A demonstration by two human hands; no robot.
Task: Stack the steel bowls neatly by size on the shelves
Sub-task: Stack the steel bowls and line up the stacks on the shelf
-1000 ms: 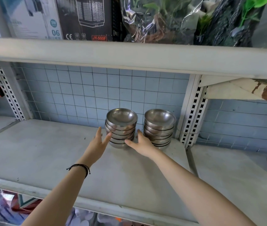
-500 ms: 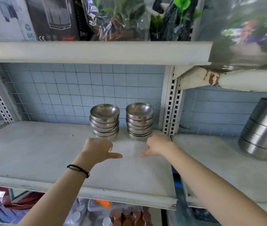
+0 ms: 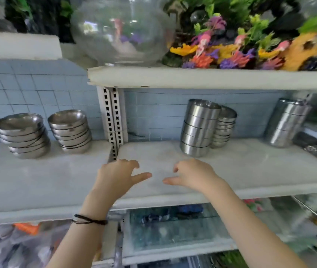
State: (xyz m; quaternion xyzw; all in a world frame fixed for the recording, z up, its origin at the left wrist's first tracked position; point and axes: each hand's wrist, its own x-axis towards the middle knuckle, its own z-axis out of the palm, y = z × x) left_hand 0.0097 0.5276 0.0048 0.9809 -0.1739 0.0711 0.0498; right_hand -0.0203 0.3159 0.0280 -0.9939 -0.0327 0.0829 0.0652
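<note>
As left hand (image 3: 115,176) and right hand (image 3: 194,175) hover, fingers (image 3: 131,163) curl loosely (empty).

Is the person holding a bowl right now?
No. The left hand and the right hand both hold nothing above the shelf.
</note>
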